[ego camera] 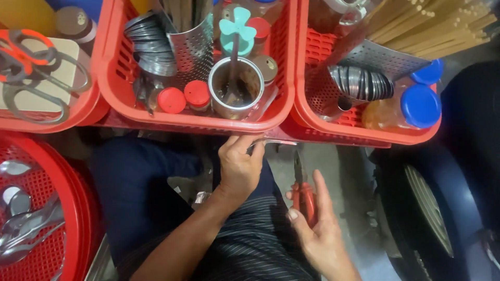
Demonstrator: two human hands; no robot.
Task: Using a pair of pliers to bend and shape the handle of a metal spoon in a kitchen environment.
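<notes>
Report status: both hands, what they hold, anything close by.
Left hand grips a thin metal piece under the middle red basket. Right hand holds red-handled pliers. Steel cup sits above.

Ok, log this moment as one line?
left hand: pinching thin metal piece beneath middle red plastic basket | right hand: holding red-handled pliers | hands apart

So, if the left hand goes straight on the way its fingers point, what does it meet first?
Probably the front wall of the middle red basket. The left hand points up toward it, with fingers already at a metal piece under its rim. Depth is unclear.
</notes>
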